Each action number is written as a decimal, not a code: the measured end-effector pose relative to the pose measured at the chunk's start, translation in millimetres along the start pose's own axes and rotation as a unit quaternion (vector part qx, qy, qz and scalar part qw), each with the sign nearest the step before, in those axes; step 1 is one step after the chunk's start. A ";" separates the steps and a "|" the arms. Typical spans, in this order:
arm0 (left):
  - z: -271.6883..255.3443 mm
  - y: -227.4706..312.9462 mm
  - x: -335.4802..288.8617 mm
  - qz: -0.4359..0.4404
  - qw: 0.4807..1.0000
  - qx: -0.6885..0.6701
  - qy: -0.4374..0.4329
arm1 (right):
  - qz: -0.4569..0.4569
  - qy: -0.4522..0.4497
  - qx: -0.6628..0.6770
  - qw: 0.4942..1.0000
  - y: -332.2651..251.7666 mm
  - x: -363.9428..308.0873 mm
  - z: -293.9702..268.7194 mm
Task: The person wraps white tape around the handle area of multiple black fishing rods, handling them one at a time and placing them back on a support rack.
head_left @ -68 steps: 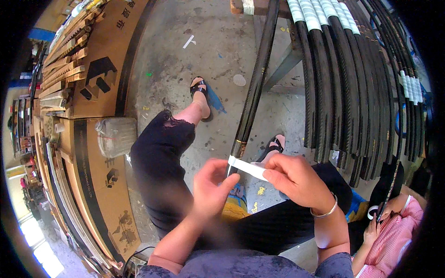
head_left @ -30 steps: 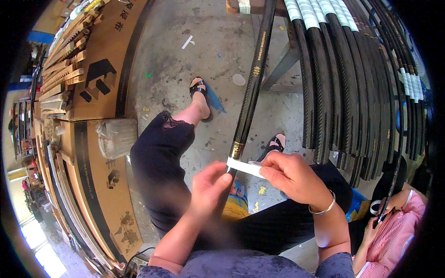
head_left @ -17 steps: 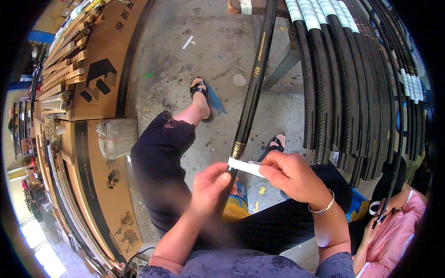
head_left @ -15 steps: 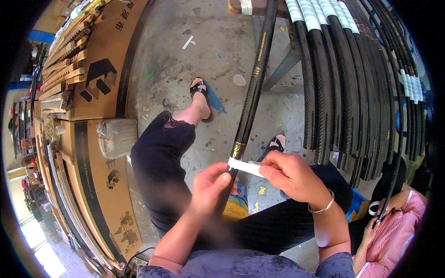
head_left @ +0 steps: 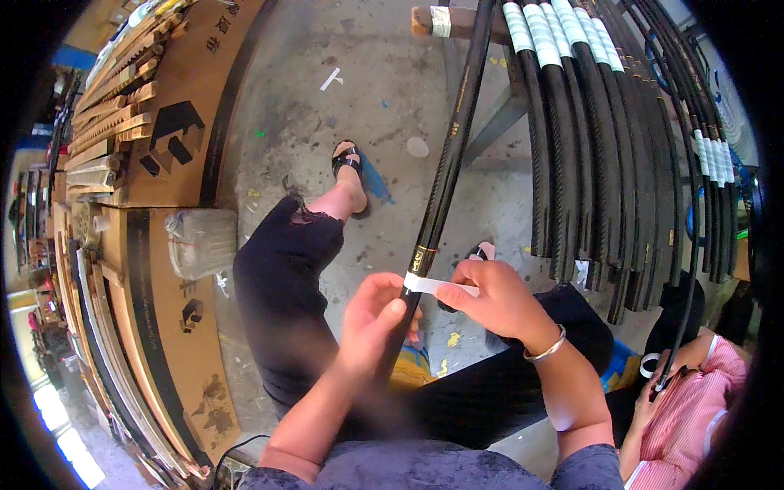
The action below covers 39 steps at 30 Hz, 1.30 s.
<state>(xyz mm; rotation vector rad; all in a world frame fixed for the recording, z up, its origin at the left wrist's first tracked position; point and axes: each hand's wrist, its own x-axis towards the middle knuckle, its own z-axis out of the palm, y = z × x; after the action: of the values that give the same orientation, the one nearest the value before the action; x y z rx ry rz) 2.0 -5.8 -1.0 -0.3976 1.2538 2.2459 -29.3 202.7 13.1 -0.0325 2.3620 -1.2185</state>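
Note:
A glossy black pole (head_left: 443, 184) with gold markings slants down from the top of the view toward my lap. My left hand (head_left: 371, 314) is closed around its lower part, with thumb and fingers gripping it. A band of white tape (head_left: 426, 285) wraps the pole just above that grip, below the gold marking. From the band a strip runs taut to the right. My right hand (head_left: 502, 302) pinches its other end between thumb and fingers, the palm side being hidden. The pole's lower end disappears behind my left hand and forearm.
Several black poles with pale wrappings (head_left: 563, 163) lie on a stand at the right. Nearby, a co-worker in a striped sleeve (head_left: 694, 400) holds a thin pole beside a white tape roll (head_left: 649, 365). Cardboard boxes (head_left: 175, 343), wooden strips (head_left: 114, 122) and a clear plastic container (head_left: 202, 242) line the left.
My right hand has shifted slightly left and up, drawing the tape strip closer to level. The left hand keeps its grip, and the view has shifted a little.

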 end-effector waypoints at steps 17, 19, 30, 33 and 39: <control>-8.6 -14.4 -9.8 0.098 0.981 0.164 -0.032 | 0.062 -0.083 0.088 0.991 -0.4 12.7 16.8; 1.3 -2.8 -17.2 0.077 0.954 0.290 0.001 | 0.044 -0.055 0.092 0.993 -3.5 11.8 19.0; 34.3 -12.6 -13.5 0.071 0.995 0.064 -0.016 | 0.044 -0.065 0.216 0.973 -3.3 18.3 6.3; 33.7 -13.6 -13.3 0.051 0.997 0.059 0.013 | 0.047 -0.067 0.240 0.967 0.2 17.1 11.7; 28.5 -6.4 -16.8 -0.011 0.999 -0.039 0.030 | 0.017 -0.114 0.254 0.960 -2.3 18.0 5.2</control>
<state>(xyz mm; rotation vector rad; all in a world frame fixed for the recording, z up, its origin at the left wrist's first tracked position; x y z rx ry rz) 19.5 16.0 17.8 -0.5096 1.1891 2.2851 -43.5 193.2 5.2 0.0347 1.7937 -1.6698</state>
